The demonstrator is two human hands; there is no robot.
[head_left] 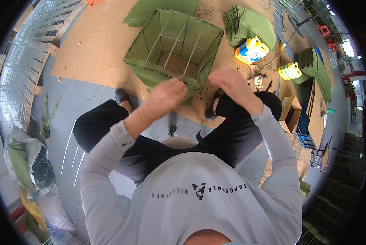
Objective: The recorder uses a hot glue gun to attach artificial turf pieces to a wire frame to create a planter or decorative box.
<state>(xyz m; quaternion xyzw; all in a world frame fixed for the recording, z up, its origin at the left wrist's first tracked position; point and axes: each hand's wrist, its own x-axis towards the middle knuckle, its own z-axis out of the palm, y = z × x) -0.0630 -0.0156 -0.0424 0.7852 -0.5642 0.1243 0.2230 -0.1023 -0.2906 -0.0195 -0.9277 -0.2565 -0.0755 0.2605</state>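
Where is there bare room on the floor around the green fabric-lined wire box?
Bare board lies left of the green wire box, up to the stacked wire grids. Right of the box is crowded: folded green fabric, two yellow jugs. Both hands, left hand and right hand, cover its near edge.

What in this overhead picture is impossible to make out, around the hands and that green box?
- Left hand: its fingers curl away from the head camera, so any grip is hidden.
- Right hand: only its back shows; fingertips and anything held are hidden.
- Near rim of the green fabric box: covered by both hands, so contact is unclear.
- Yellow bottles: too small to tell their contents.
- Seat under the person: hidden by the legs.
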